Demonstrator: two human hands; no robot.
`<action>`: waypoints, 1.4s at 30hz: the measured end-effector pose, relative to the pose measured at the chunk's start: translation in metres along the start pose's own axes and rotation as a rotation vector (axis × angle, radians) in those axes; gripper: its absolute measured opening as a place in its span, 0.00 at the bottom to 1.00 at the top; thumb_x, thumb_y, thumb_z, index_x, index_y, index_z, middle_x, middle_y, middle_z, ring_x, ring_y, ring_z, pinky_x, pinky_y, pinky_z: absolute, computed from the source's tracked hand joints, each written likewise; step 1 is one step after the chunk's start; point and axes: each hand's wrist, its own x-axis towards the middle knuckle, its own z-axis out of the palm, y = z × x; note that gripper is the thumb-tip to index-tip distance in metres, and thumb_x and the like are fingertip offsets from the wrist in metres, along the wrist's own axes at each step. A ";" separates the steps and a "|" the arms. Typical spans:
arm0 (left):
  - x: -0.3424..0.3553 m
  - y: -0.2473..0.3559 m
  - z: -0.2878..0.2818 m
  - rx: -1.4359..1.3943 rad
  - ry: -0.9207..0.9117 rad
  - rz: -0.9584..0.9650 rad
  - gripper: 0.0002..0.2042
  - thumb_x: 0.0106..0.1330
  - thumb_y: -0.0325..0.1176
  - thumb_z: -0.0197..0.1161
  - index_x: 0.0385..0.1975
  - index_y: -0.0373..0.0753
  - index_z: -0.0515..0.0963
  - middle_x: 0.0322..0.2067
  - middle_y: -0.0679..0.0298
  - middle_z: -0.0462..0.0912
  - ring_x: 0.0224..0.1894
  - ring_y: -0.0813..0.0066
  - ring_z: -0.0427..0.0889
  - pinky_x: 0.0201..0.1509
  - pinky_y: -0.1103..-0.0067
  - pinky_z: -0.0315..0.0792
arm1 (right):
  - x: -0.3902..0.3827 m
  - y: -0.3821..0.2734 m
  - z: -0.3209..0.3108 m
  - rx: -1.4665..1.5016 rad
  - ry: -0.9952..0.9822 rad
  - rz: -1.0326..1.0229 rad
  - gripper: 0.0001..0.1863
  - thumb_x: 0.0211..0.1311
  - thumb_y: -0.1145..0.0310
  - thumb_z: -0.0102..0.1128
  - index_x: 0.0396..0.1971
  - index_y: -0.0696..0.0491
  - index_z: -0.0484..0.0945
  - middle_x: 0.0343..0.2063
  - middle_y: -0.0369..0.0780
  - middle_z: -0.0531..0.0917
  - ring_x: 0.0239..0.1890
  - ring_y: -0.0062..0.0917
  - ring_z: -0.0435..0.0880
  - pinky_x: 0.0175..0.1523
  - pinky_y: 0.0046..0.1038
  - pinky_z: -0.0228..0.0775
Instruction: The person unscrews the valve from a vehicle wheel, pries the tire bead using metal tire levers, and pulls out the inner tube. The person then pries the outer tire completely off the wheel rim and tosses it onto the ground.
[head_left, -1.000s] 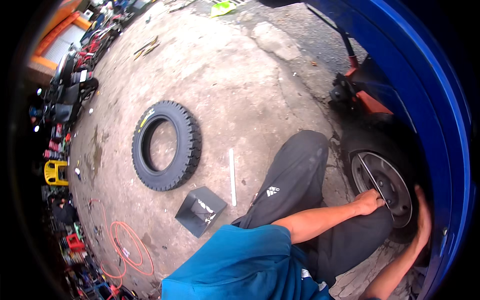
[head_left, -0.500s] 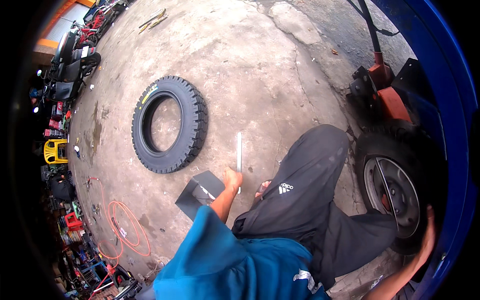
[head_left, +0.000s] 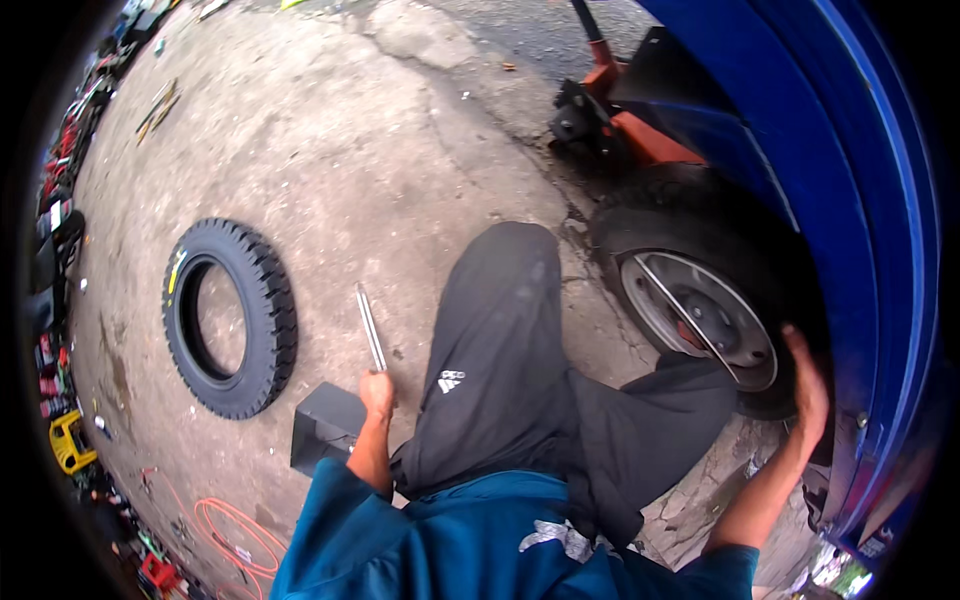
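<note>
Concrete floor: left hand (head_left: 377, 392) grips the metal bar (head_left: 371, 328), its length pointing away from me, while right hand (head_left: 806, 380) lies spread on the mounted tyre (head_left: 640, 215).

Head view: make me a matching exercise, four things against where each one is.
Things:
1. loose tyre
2. metal bar
3. right hand
4. orange hose

Places:
A. on the mounted wheel under the blue vehicle
B. coiled on the ground near the lower left rim
C. flat on the concrete, left of the bar
D. on the ground, its near end at the left hand

Pairs: 1-C, 2-D, 3-A, 4-B
</note>
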 end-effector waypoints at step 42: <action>0.012 0.071 0.022 -0.508 -0.583 -0.156 0.06 0.62 0.25 0.55 0.35 0.30 0.69 0.26 0.56 0.75 0.24 0.63 0.79 0.23 0.68 0.79 | 0.039 0.168 -0.008 0.684 -0.456 0.068 0.34 0.71 0.52 0.37 0.66 0.60 0.46 0.69 0.38 0.48 0.70 0.20 0.43 0.72 0.23 0.32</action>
